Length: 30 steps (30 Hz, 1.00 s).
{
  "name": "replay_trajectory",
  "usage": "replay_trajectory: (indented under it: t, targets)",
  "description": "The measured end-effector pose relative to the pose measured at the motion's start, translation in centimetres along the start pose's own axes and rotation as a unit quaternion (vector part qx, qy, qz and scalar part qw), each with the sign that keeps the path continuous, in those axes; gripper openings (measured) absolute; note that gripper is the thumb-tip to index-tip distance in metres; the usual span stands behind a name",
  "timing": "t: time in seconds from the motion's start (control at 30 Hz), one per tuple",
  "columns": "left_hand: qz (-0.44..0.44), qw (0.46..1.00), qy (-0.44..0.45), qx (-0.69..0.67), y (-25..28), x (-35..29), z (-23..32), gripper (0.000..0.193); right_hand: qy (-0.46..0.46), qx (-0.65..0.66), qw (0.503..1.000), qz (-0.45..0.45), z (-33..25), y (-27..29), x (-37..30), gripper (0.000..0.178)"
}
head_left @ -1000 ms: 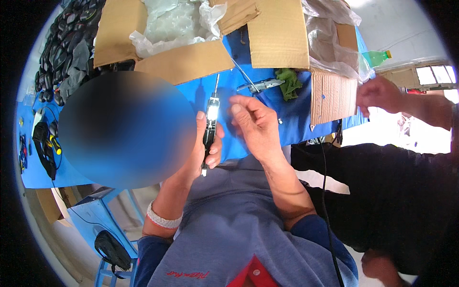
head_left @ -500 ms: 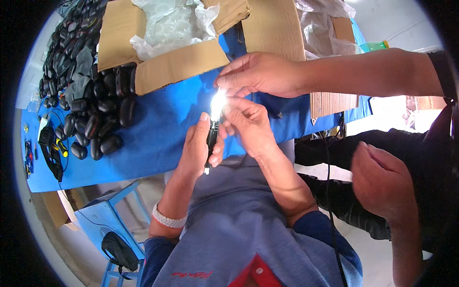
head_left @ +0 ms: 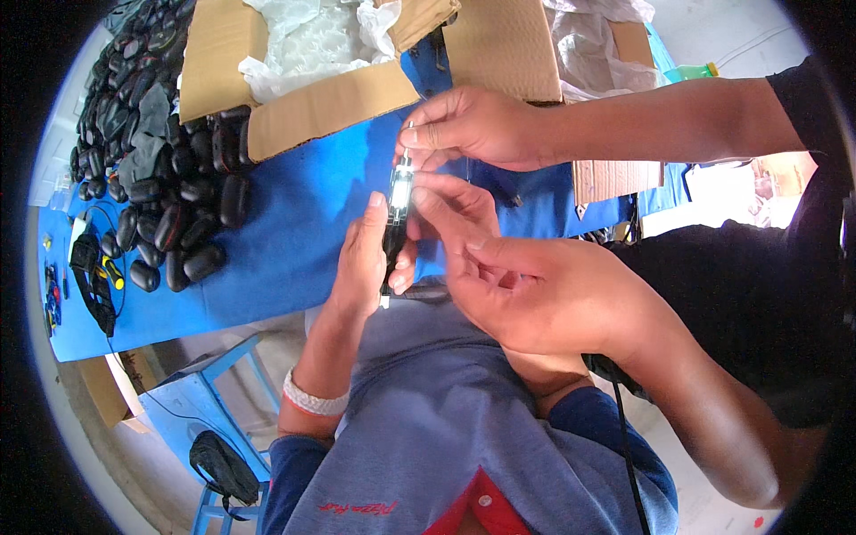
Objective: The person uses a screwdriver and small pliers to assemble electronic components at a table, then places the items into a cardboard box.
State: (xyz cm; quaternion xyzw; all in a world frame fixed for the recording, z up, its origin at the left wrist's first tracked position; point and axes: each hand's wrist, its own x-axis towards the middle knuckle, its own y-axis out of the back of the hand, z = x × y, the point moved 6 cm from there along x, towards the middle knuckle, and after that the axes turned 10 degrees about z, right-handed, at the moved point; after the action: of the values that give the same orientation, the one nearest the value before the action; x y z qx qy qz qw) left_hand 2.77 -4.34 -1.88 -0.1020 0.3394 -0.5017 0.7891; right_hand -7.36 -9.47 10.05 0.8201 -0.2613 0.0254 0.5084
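Here, left hand clamps a slim black tool; right hand pinches it alongside.
Above them, a co-worker's hand pinches its tip; the shared hold likely needs steadiness next.

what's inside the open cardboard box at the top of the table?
The cardboard box holds crumpled clear plastic wrap. Whatever lies beneath the plastic is covered and cannot be seen.

Bare blue desk lies open to the left of the fingers. Further left, a heap of black cases blocks passage. Directly above the fingers, a co-worker's hand closes the way; behind it stands a cardboard box. To the right, another co-worker's hand obstructs.
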Motion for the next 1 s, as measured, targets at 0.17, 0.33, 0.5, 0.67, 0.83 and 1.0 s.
replay_trajectory:
  t: [0.17, 0.33, 0.5, 0.67, 0.83, 1.0]
  targets:
    - [-0.024, 0.997, 0.053, -0.043, -0.6, 1.1, -0.8, 0.063, 0.302, -0.351, 0.884, -0.059, -4.0, 1.4, -0.2, 0.016]
    - [0.043, 0.978, 0.118, -0.165, 0.2, 2.2, -2.3, 0.057, 0.274, -0.302, 0.912, -0.050, -4.7, 1.1, 1.7, 0.015]
    - [0.017, 0.987, 0.111, -0.114, -0.6, 1.3, -1.0, 0.065, 0.201, -0.533, 0.806, -0.162, -2.6, 0.2, 3.3, 0.018]
    - [-0.091, 0.990, 0.080, -0.066, -0.8, 1.0, -0.7, 0.068, 0.091, -0.399, 0.901, -0.146, -2.3, 3.6, 3.1, 0.019]
    - [-0.058, 0.993, 0.097, -0.041, -0.7, 1.1, -0.8, 0.064, 0.068, -0.302, 0.948, -0.074, -1.5, 5.9, 2.2, 0.027]
    - [-0.013, 0.995, 0.093, -0.017, 0.0, 1.0, -0.7, 0.058, 0.055, -0.277, 0.957, -0.066, -0.7, 6.3, 2.0, 0.032]
